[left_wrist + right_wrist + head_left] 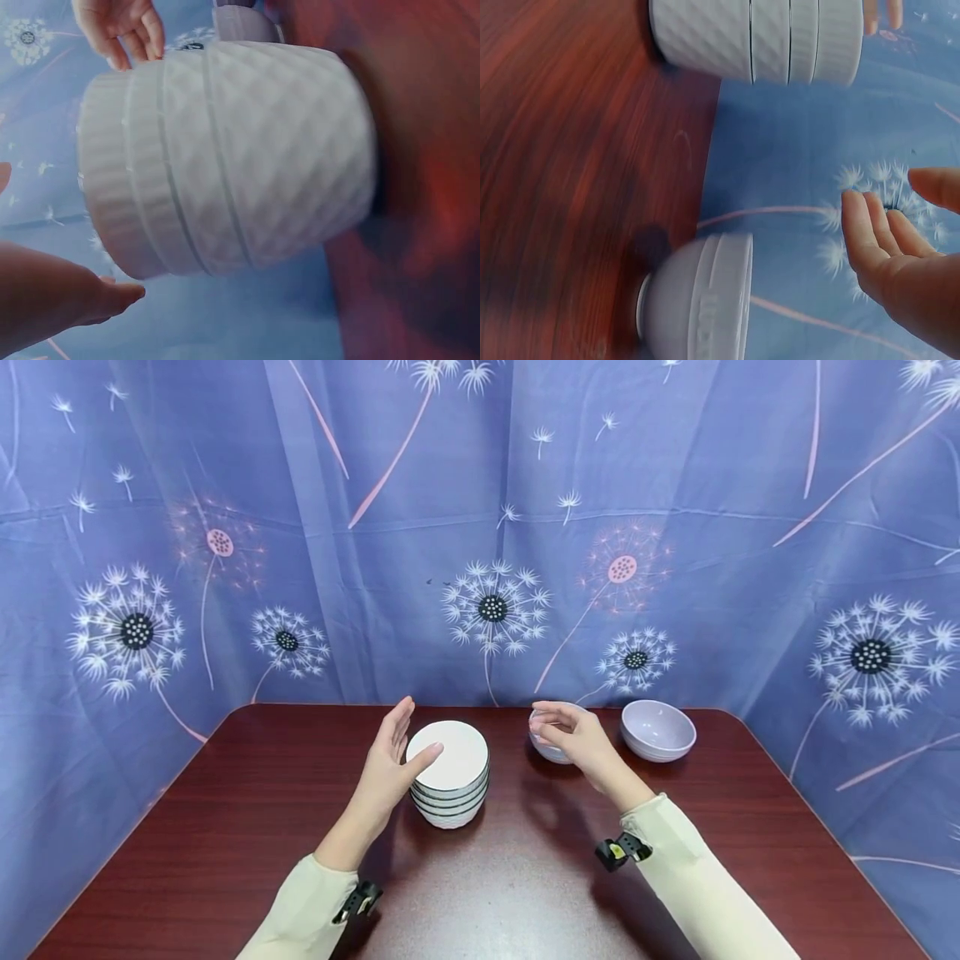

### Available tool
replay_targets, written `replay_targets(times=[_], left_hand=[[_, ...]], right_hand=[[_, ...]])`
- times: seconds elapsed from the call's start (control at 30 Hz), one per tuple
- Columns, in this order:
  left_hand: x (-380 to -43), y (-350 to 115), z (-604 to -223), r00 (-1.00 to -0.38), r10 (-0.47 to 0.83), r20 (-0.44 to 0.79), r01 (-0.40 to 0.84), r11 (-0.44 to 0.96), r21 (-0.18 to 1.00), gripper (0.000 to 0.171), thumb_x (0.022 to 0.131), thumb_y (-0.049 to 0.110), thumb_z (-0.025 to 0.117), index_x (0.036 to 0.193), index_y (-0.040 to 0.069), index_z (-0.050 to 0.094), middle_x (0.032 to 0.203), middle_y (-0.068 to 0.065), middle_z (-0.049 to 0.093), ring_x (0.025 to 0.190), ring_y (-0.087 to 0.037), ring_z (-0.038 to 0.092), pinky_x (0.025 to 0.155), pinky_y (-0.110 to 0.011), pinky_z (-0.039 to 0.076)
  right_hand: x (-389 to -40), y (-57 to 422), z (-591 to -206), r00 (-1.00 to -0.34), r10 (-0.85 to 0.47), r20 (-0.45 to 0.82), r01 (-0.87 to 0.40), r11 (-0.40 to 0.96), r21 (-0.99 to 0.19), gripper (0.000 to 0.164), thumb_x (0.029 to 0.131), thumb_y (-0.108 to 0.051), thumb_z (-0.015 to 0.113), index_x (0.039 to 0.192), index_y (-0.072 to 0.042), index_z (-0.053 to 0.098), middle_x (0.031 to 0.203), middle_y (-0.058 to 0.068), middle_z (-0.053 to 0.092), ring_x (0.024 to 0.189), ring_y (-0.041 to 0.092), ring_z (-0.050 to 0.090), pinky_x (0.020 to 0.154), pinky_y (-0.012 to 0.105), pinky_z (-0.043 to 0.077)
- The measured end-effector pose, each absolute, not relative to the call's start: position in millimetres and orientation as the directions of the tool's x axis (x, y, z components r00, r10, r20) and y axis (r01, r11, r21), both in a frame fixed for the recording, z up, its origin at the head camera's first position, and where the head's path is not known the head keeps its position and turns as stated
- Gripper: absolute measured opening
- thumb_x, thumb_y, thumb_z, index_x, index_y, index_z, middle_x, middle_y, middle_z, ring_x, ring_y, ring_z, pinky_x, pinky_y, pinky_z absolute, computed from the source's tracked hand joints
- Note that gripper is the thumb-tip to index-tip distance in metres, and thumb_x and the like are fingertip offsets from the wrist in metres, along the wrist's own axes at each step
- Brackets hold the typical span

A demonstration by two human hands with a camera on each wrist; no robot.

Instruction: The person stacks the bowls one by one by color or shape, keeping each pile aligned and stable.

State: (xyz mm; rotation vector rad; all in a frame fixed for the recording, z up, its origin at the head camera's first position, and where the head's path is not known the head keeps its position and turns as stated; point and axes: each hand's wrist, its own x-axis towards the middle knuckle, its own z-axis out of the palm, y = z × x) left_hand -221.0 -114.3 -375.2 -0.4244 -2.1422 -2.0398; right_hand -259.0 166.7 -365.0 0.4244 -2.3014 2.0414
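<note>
A stack of several white bowls (448, 777) with dark rims stands on the table left of centre. Their textured outer walls fill much of the left wrist view (277, 150). My left hand (386, 768) is held at the left side of the stack, fingers extended and the thumb reaching over the top bowl's rim in the head view. Between the stack and the right side, my right hand (577, 739) hovers in the air with loosely bent fingers and nothing in its grasp. It partly covers a pale lavender bowl (551, 753) behind it.
Another pale lavender bowl (658, 732) sits upright at the table's back right. The dark red wooden table (247, 827) ends at a blue dandelion-print curtain (390, 577), which also hangs along both sides.
</note>
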Motion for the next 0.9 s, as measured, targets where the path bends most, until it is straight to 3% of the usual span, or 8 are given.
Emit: replay_targets(times=[0.23, 0.37, 0.53, 0.9], left_hand=[[-216, -102, -357, -0.915, 0.077, 0.395, 0.397, 0.011, 0.918, 0.077, 0.087, 0.009, 0.070, 0.150, 0.011, 0.028, 0.154, -0.002, 0.030, 0.143, -0.014, 0.023, 0.118, -0.035, 0.017], [-213, -90, -348, -0.897, 0.079, 0.434, 0.434, -0.019, 0.901, 0.076, 0.087, 0.006, 0.070, 0.150, 0.012, 0.028, 0.153, -0.002, 0.032, 0.142, -0.013, 0.025, 0.117, -0.035, 0.019], [-210, -72, -338, -0.881, 0.090, 0.464, 0.461, -0.050, 0.886, 0.075, 0.087, 0.004, 0.069, 0.150, 0.012, 0.028, 0.152, -0.003, 0.034, 0.141, -0.015, 0.028, 0.116, -0.034, 0.021], [-209, -27, -331, -0.852, 0.156, 0.500, 0.506, -0.009, 0.863, 0.068, 0.090, 0.008, 0.066, 0.148, 0.005, 0.031, 0.150, -0.008, 0.037, 0.139, -0.020, 0.032, 0.114, -0.039, 0.027]], right_hand=[[-260, 189, -366, -0.956, -0.125, 0.265, -0.279, 0.117, -0.953, 0.041, 0.093, 0.001, 0.058, 0.132, 0.011, 0.049, 0.114, 0.026, 0.062, 0.094, 0.008, 0.065, 0.087, 0.032, 0.054], [-260, 202, -367, -0.956, -0.087, 0.281, -0.290, 0.121, -0.949, 0.044, 0.094, 0.000, 0.057, 0.135, 0.009, 0.045, 0.110, 0.012, 0.066, 0.092, 0.002, 0.063, 0.089, 0.031, 0.053], [-259, 220, -371, -0.955, -0.029, 0.296, -0.297, 0.150, -0.943, 0.049, 0.094, -0.001, 0.058, 0.139, 0.006, 0.041, 0.103, -0.010, 0.064, 0.094, 0.001, 0.062, 0.085, 0.020, 0.052], [-254, 260, -380, -0.927, 0.103, 0.360, -0.341, 0.165, -0.926, 0.049, 0.093, 0.001, 0.058, 0.138, 0.008, 0.040, 0.099, -0.022, 0.063, 0.092, -0.005, 0.060, 0.080, 0.010, 0.049]])
